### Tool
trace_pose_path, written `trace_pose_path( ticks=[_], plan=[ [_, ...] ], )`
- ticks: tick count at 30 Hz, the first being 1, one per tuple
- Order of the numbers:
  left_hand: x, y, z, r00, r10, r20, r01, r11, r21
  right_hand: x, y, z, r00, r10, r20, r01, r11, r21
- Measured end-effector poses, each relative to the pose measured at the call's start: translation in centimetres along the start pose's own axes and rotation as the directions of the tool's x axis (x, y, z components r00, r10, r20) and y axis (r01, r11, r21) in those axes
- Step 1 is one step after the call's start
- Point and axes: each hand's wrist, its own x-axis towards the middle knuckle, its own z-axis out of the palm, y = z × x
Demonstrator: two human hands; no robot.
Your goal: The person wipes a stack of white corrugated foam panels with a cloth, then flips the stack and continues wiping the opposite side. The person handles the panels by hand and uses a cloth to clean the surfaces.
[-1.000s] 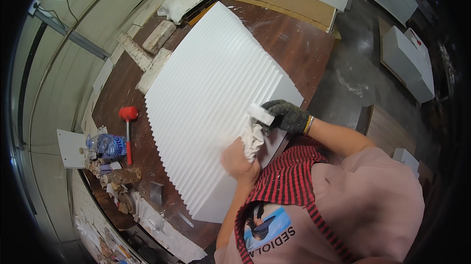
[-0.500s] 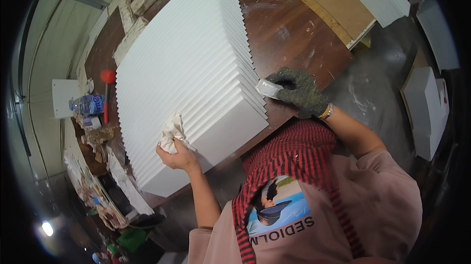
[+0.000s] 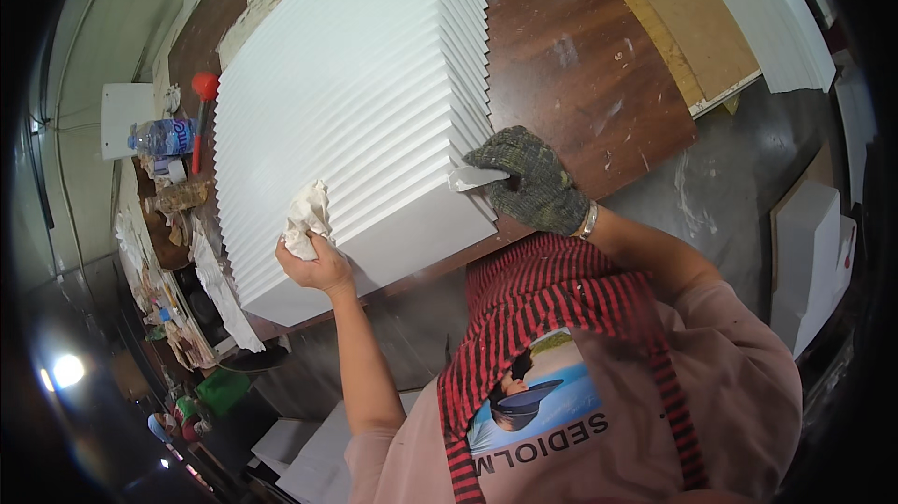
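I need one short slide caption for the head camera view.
Bare left hand holds a white cloth at a ridged white block; gloved right hand holds a small pale piece.

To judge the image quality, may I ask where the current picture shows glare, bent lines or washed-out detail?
Head view: a bright light glares at lower left; head view: edges of the brown tabletop look curved; head view: the white ribbed piece is pale, its ribs faint in the upper part.
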Motion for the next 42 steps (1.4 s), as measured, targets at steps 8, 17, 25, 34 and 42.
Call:
trace_pose_path(
  ticks=[8,17,25,34,42],
  plan=[
    [0.0,-0.6,-0.3,0.995,0.104,0.011,-0.104,0.978,0.181,-2.5,0.9,-0.8,0.979,0.006,0.204,0.007,0.998,-0.060],
    [0.0,-0.1,-0.2,1.000,0.006,-0.003,-0.006,0.997,0.072,-1.6,0.5,-1.8,0.960,-0.148,0.238,0.199,0.958,-0.205],
    [0.0,-0.2,-0.2,1.000,0.000,-0.009,0.001,0.996,0.091,-1.3,-0.4,-1.8,0.927,-0.188,0.325,0.253,0.952,-0.170],
    [-0.1,-0.8,-0.3,1.000,0.001,0.005,-0.002,0.988,0.156,0.5,0.8,-2.2,0.961,-0.139,0.240,0.184,0.967,-0.174],
    [-0.2,-1.1,-0.4,1.000,0.015,0.000,-0.015,0.983,0.181,1.3,0.8,-1.8,0.989,-0.090,0.118,0.110,0.979,-0.171]
  ],
)
